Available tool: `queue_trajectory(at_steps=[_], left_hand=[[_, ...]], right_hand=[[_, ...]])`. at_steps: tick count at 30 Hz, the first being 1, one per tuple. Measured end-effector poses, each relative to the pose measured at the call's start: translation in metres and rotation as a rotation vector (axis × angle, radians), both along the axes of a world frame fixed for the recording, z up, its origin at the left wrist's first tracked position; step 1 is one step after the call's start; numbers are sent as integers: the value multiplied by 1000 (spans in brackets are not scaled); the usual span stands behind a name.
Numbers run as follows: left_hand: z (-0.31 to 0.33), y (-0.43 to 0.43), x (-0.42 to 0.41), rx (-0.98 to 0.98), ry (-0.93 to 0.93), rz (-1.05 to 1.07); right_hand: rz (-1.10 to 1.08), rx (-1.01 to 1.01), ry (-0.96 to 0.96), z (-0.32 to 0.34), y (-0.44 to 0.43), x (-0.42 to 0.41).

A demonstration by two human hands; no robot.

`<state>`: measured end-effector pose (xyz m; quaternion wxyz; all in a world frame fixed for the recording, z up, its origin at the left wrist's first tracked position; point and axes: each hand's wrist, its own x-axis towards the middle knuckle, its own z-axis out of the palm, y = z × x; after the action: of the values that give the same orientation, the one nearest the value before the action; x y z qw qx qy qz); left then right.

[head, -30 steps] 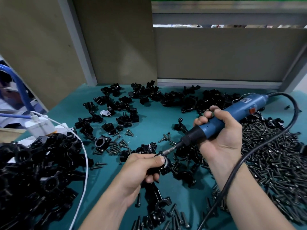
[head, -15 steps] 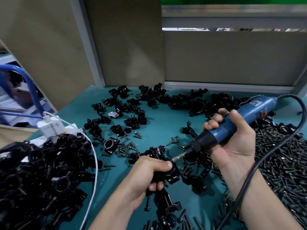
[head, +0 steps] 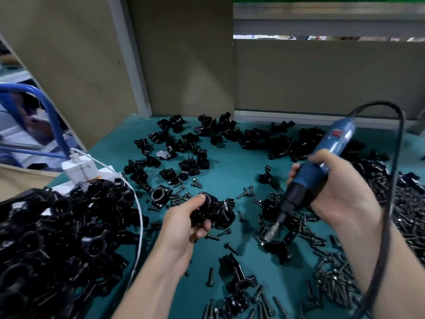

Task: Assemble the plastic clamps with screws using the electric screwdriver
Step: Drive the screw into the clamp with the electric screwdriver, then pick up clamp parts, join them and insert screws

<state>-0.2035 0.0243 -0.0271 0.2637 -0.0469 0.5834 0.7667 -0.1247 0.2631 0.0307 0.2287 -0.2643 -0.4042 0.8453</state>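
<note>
My left hand [head: 184, 223] grips a black plastic clamp [head: 210, 209] just above the teal table, thumb on its top. My right hand [head: 335, 189] holds the blue electric screwdriver [head: 322, 166] tilted steeply, its bit [head: 272, 231] pointing down at loose parts, well apart from the held clamp. The tool's black cable [head: 391, 203] loops over my right forearm. Loose black screws [head: 409, 222] lie heaped at the right. Unassembled clamp halves [head: 184, 155] are scattered across the middle and back.
A big heap of black clamps [head: 59, 240] fills the left front. A white charger [head: 79, 170] with a white cable [head: 138, 210] sits beside it. Beige partition walls [head: 322, 77] close off the back and left. The teal table [head: 234, 166] shows between the parts.
The screwdriver bit has come off the clamp and swung right and downward. My left hand has carried the clamp slightly left, away from the tool.
</note>
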Motion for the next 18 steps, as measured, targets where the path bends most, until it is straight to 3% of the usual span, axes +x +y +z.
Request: queue_trajectory(at_steps=[6,10,14,18], left_hand=[[-2,2,0,89,19,-100],[-5,5,2,94,72,-150],[-8,6,2,99,115,-198],[-7,6,3,106,131,-211]], right_hand=[[24,730,-399,0,-1,0],[66,1228,-845,-1,14,11],[105,1305,-1045,-10,17,15],[63,1329,-1115,-18,13,14]])
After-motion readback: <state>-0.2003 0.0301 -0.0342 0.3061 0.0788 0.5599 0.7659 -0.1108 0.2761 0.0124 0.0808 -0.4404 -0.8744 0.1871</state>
